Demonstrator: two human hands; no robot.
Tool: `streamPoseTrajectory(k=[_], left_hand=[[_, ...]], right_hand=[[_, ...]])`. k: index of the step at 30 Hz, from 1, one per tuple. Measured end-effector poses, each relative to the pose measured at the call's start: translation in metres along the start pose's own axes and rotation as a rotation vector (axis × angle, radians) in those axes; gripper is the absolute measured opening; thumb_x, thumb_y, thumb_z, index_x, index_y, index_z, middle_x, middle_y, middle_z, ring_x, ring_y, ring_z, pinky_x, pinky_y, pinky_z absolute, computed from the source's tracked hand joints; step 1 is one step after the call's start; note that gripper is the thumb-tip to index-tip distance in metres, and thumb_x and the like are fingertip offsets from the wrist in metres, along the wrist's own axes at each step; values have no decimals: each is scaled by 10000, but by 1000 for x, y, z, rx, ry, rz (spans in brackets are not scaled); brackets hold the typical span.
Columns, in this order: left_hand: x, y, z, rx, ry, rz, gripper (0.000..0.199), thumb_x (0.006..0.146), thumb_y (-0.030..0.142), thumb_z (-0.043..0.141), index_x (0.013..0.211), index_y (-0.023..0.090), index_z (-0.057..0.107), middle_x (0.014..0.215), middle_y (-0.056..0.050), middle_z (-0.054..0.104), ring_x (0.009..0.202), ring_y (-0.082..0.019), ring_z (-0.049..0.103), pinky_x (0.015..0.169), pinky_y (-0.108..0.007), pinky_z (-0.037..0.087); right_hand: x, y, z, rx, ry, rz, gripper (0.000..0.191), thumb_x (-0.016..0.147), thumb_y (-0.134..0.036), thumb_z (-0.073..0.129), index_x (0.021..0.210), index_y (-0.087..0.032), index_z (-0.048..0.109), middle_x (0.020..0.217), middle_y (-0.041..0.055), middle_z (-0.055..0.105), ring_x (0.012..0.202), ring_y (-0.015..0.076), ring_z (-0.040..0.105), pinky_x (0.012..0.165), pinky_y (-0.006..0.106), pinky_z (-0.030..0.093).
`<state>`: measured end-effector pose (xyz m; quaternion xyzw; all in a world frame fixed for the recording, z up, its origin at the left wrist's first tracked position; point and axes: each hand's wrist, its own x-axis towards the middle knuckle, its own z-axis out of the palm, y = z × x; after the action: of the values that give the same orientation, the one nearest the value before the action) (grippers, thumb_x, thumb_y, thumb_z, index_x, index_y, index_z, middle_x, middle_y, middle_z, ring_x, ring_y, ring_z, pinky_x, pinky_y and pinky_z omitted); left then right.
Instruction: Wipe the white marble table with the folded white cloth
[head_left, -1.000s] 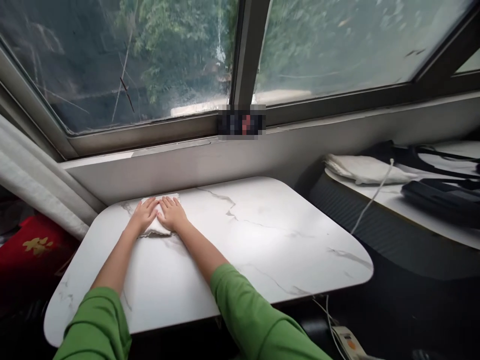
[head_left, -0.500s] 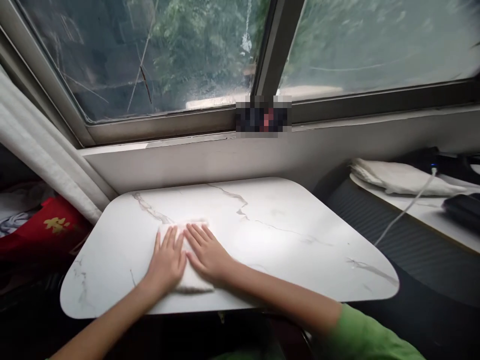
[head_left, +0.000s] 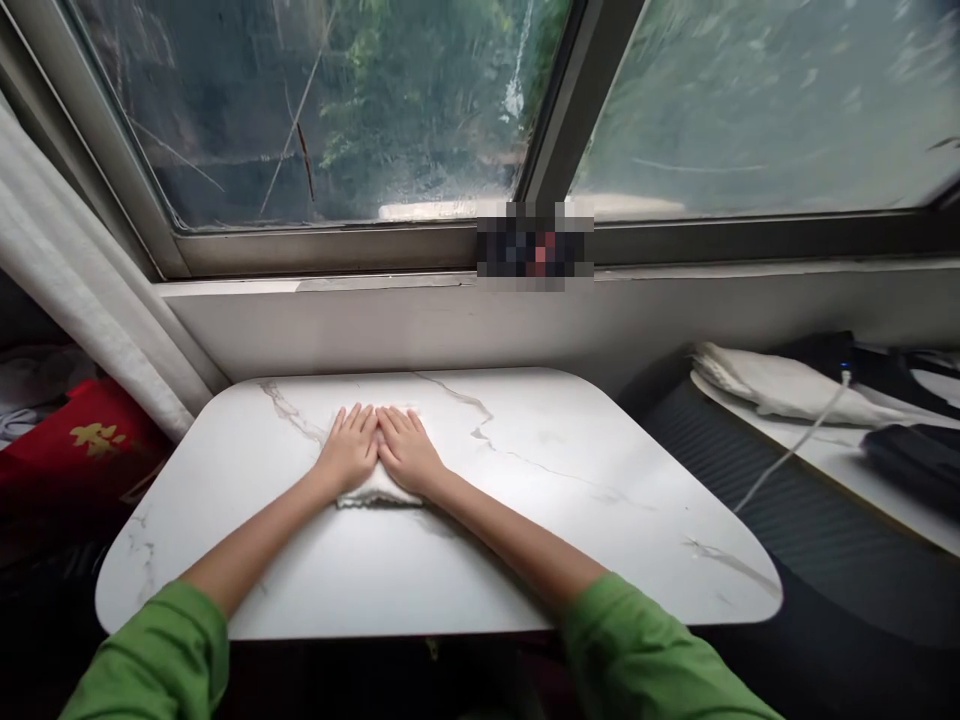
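A white cloth (head_left: 379, 492) lies on the white, grey-veined tabletop (head_left: 525, 540), mostly covered by my hands. My left hand (head_left: 349, 446) presses flat on its left part, fingers stretched toward the window. Beside it, my right hand (head_left: 409, 448) rests flat on the cloth's right part. The index fingers and thumbs of both hands are close together, near touching. Only the cloth's near edge shows plainly, below my palms; its far part is hidden under the fingers.
A window frame (head_left: 337, 250) and low wall stand behind the table. At left hang a pale curtain (head_left: 82, 240) and a red bag (head_left: 75, 440). On the right, a second surface holds a whitish cloth bundle (head_left: 772, 382), a white cable (head_left: 795, 440) and dark items.
Both hands have slid forward over the tabletop with the cloth, away from me toward the window. More of my green sleeves shows. The view has shifted slightly.
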<state>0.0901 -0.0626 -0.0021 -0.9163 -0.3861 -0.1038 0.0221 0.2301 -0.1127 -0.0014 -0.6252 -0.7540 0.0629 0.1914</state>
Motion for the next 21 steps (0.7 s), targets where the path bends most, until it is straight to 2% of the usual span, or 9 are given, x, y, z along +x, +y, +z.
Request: streamPoseTrajectory(k=[4,6,9,12,16,21], left_hand=[[56,-37,9,1,29,-4,469,901,196,397,1362,133,460,1453,-102,466,1379,-245,365,1176,-432,220],[72,-46,13,8,57,-16,459,895,189,403,1346,139,470,1442,-102,479,1368,-249,378,1173,-436,227],[82,-52,18,20,80,-21,438,898,185,398,1325,141,489,1424,-120,494,1349,-266,405,1163,-454,240],[81,-51,20,30,90,-21,431,906,183,385,1317,114,495,1425,-143,489,1354,-284,398,1158,-470,240],[66,-41,19,47,76,-32,441,913,185,372,1326,84,491,1453,-155,453,1380,-287,362,1159,-480,232],[29,-11,9,96,45,-51,485,923,186,342,1372,42,455,1472,-170,421,1392,-293,344,1160,-492,231]], right_hand=[[56,20,13,-19,70,30,568,919,-208,349,1458,-31,349,1510,155,377,1404,267,296,1166,460,143],[73,28,13,-20,78,6,557,920,-206,352,1452,-40,361,1505,148,388,1393,257,313,1163,449,151],[87,37,11,-28,86,-4,528,925,-212,358,1432,-69,400,1490,129,418,1375,230,343,1162,417,167],[89,40,10,-39,87,-5,508,931,-226,364,1415,-88,431,1479,123,435,1371,215,354,1163,402,167],[79,36,9,-43,63,-18,531,932,-228,371,1434,-58,404,1501,143,397,1404,219,311,1171,410,154],[44,25,4,-55,13,-55,561,928,-226,355,1450,-23,371,1518,160,356,1419,240,288,1177,441,155]])
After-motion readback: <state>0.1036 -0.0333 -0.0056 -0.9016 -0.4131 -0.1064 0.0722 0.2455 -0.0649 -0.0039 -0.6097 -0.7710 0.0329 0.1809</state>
